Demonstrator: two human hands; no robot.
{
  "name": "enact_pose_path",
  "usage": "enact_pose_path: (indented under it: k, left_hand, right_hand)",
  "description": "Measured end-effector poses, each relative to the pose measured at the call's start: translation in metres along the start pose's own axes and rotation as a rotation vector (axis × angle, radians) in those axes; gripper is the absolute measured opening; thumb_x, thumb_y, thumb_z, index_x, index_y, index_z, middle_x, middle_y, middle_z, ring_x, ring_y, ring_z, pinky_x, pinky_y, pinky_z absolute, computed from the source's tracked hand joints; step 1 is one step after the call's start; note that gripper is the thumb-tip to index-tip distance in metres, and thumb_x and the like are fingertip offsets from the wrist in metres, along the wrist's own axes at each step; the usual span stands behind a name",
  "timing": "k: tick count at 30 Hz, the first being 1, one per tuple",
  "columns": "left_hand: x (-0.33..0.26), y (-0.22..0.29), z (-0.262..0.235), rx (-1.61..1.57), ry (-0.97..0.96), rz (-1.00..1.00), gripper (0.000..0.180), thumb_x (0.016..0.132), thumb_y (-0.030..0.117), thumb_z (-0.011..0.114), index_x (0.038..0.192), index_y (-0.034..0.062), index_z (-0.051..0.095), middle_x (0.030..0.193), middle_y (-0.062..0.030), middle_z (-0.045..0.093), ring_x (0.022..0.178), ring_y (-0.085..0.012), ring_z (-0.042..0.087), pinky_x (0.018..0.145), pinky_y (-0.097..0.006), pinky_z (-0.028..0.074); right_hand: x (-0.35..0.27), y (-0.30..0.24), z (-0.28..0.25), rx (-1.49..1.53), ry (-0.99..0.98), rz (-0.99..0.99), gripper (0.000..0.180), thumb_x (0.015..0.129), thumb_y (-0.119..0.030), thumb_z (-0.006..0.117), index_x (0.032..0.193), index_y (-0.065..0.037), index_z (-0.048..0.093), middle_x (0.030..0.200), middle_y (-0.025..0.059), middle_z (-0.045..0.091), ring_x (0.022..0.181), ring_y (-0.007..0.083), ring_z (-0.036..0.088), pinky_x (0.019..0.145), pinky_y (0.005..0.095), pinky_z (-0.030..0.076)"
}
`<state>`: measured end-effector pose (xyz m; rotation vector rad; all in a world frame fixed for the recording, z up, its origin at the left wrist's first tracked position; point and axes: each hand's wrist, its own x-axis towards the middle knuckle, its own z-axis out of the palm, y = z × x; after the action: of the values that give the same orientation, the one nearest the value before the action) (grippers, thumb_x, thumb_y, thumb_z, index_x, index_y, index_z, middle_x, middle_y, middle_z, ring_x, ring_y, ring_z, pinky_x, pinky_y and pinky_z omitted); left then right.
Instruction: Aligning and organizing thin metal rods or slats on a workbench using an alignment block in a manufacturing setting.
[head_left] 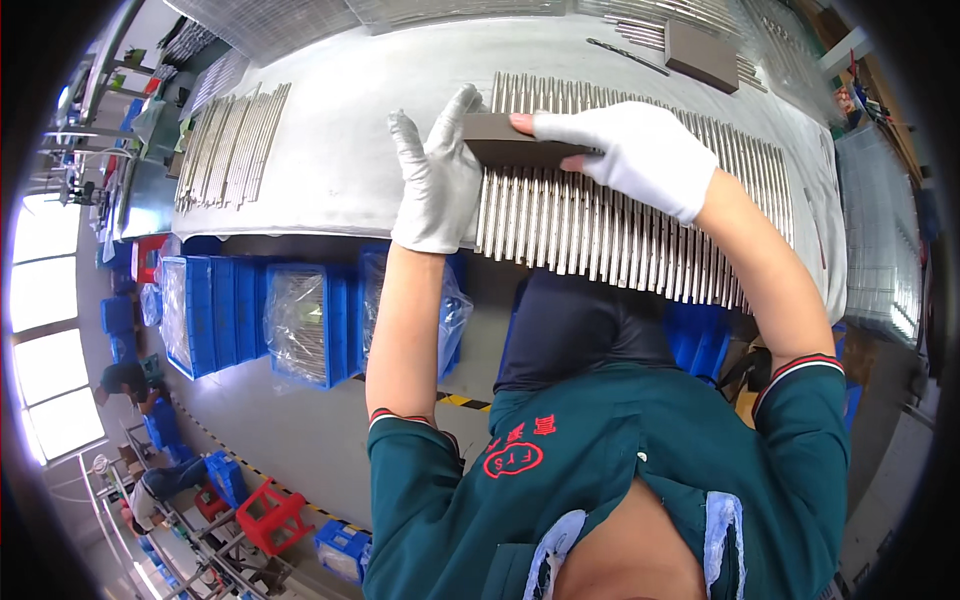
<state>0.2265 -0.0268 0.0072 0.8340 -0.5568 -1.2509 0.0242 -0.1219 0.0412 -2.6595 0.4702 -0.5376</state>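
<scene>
Many slim shiny metal rods [590, 225] lie side by side in a wide row at the front of the white-covered table [340, 140]. A brown rectangular block [520, 150] lies across the left part of the row. My right hand [640, 155], in a white glove with bare thumb and fingertip showing, grips the block's right part. At the row's left end my gloved left hand [436, 175] stands with fingers stretched and apart. Its palm side is against or very close to the block's left end; whether it touches, I cannot tell.
A second bundle of rods [235, 145] lies at the table's left. Toward the back right are another brown block [702, 55] and a dark drill bit [628, 56]. Blue crates [215, 315] stand below the front edge. Far left are red stools [272, 515] and other people.
</scene>
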Motion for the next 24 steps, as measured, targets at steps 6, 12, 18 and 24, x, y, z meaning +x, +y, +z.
enact_pose_path:
  k: [6,12,18,24]
  left_hand:
    - [0.0,-0.001,-0.003,0.038,0.001,0.008,0.117,0.076,0.086,0.047,0.146,-0.0078,0.035,0.148,-0.0178,0.036,0.14,-0.0275,0.031,0.121,-0.039,0.023]
    - [-0.003,-0.001,0.0,0.098,-0.007,0.012,0.118,0.077,0.086,0.045,0.146,-0.008,0.033,0.148,-0.0175,0.036,0.141,-0.0282,0.031,0.122,-0.039,0.022]
    - [-0.009,0.008,0.01,0.369,-0.105,-0.009,0.123,0.074,0.093,0.032,0.151,-0.0021,0.028,0.158,-0.0199,0.023,0.149,-0.031,0.018,0.123,-0.044,0.014]
    - [-0.007,0.007,0.007,0.365,-0.139,-0.032,0.128,0.07,0.096,0.029,0.154,-0.0007,0.022,0.16,-0.0205,0.017,0.15,-0.0316,0.011,0.123,-0.045,0.008]
  right_hand:
    - [-0.086,-0.001,-0.058,-0.046,-0.02,0.246,0.058,0.082,-0.006,0.07,0.135,-0.025,0.059,0.123,0.0092,0.065,0.104,0.0331,0.065,0.089,0.038,0.053]
    - [-0.1,-0.014,-0.073,-0.014,-0.016,0.356,0.058,0.081,-0.006,0.071,0.135,-0.025,0.06,0.12,0.0111,0.067,0.098,0.0325,0.066,0.085,0.0363,0.054]
    - [-0.039,-0.03,-0.019,-0.1,-0.041,0.066,0.057,0.086,-0.018,0.067,0.139,-0.031,0.054,0.089,0.0126,0.069,0.074,0.0331,0.065,0.067,0.0399,0.053]
    - [-0.038,-0.024,-0.011,-0.081,0.007,0.024,0.058,0.086,-0.017,0.067,0.14,-0.031,0.053,0.083,0.0127,0.067,0.07,0.0323,0.064,0.064,0.0403,0.052]
